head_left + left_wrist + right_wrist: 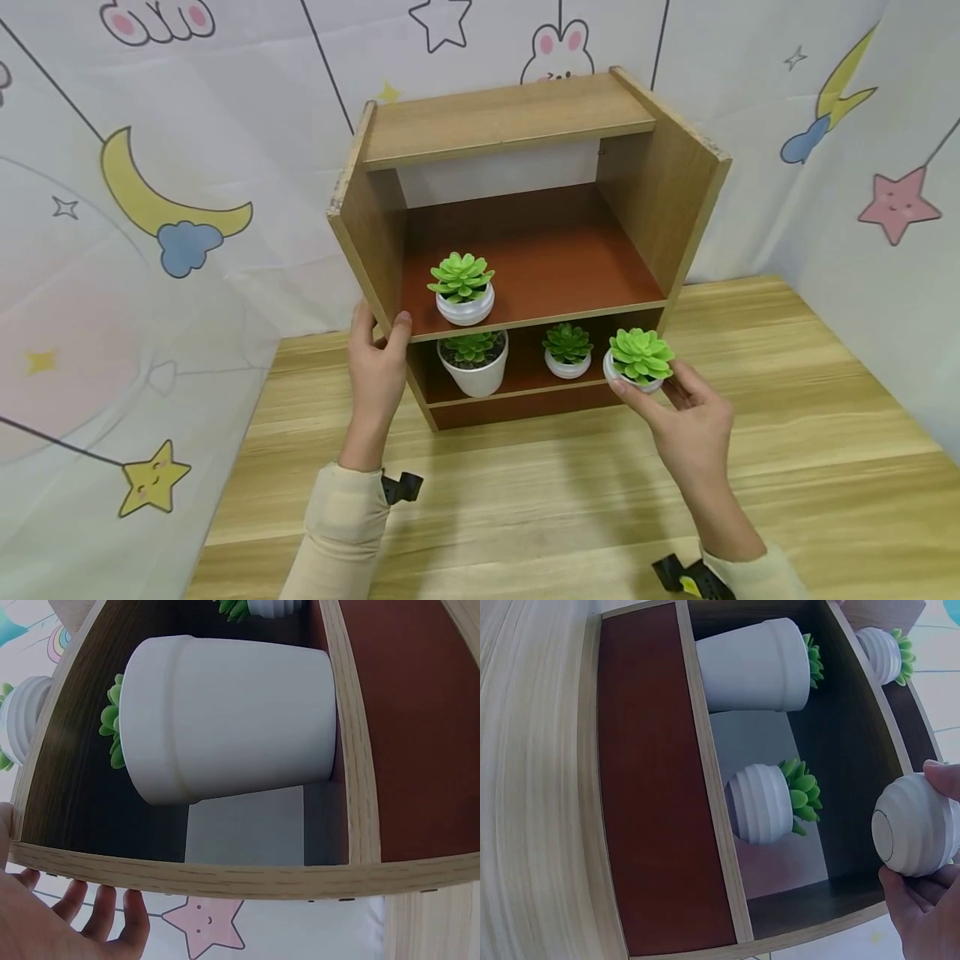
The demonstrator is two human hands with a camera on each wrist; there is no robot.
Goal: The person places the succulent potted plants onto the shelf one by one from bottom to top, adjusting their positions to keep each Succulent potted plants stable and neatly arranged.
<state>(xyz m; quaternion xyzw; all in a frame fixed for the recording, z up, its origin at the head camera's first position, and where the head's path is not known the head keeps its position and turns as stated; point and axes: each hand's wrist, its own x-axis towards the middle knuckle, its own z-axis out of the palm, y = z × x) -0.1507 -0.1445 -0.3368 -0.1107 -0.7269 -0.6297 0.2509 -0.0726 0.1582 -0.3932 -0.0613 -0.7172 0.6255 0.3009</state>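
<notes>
My right hand [693, 421] holds a small potted succulent [640, 358] between thumb and fingers, in front of the right end of the wooden shelf's lower opening. Its ribbed white pot [915, 825] and flat base show in the right wrist view. My left hand [378, 358] grips the left side panel of the shelf [367, 242], thumb at the middle board's front corner and fingers along the outer side. Near that thumb, another small succulent [462, 292] stands on the middle board. Below it, a larger white-potted succulent [476, 367] and a small succulent [567, 352] stand in the lower compartment.
The shelf stands on a wood-grain table [525, 508], close to a white cloth backdrop [262, 83] printed with moons, stars and rabbits. A top board [502, 121] spans the two side panels, which rise above it. Each wrist carries a black strap mount [401, 487].
</notes>
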